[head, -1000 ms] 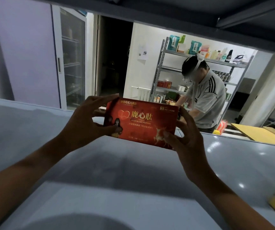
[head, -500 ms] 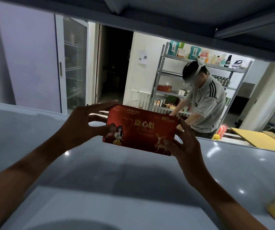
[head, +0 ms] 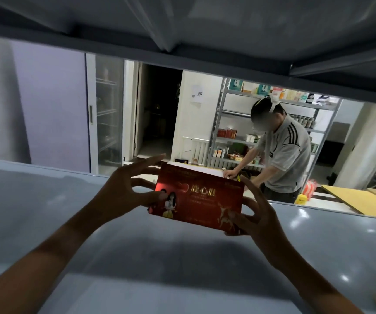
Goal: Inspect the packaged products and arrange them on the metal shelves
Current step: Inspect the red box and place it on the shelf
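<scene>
A: Where was the red box (head: 197, 197)?

B: It was held upright above the grey shelf (head: 46, 211), near the far edge of that shelf, with its printed front toward the camera. I could not tell if its bottom edge touched the shelf.

A: And the hands?

B: The left hand (head: 123, 193) pinched the left end of the box: thumb on the front, the other fingers spread behind. The right hand (head: 256, 215) grasped the lower right corner with curled fingers.

A: How should this step be done well?

B: I think the box should come down flat on the shelf, its front facing out and its long edge parallel to the shelf's edge. Both hands should let go only when it stands steady.

A: What was beyond the shelf?

B: Another person (head: 282, 159) leaned at a metal rack (head: 222, 123) with products.
</scene>
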